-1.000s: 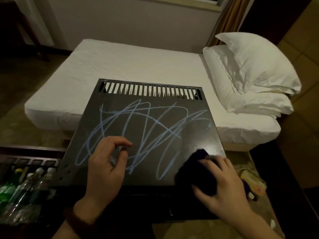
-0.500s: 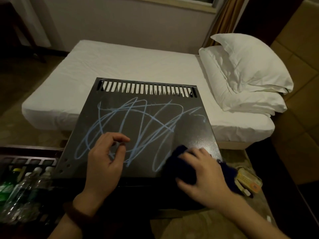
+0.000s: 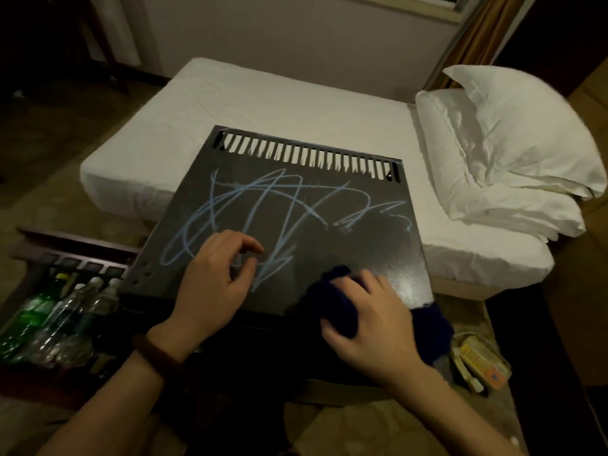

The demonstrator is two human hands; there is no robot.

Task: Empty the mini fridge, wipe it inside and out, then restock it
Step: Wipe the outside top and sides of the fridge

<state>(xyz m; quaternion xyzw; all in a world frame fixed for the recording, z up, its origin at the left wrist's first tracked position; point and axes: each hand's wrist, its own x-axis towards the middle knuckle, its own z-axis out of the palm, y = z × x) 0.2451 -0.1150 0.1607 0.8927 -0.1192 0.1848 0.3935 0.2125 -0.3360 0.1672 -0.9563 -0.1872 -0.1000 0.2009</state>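
The mini fridge's dark top panel (image 3: 329, 189) fills the middle of the view, with a row of vent slots along its far edge. Light blue scribbles (image 3: 263, 205) cover its left and centre; the right part looks smeared and mostly bare. My left hand (image 3: 214, 278) rests on the panel's near left part, fingers loosely curled, holding nothing. My right hand (image 3: 371, 320) presses and grips a dark blue cloth (image 3: 335, 301) at the panel's near right edge.
Several bottles (image 3: 59, 311), one green, lie in a dark wooden tray on the floor at left. A small yellow and orange box (image 3: 483, 363) lies on the floor at right. Beyond the fridge stands a white bed (image 3: 263, 103) with pillows (image 3: 513, 153).
My right hand slid the cloth leftward along the near right part of the panel. Blue marks on the right side have been wiped away. My left hand stayed in place.
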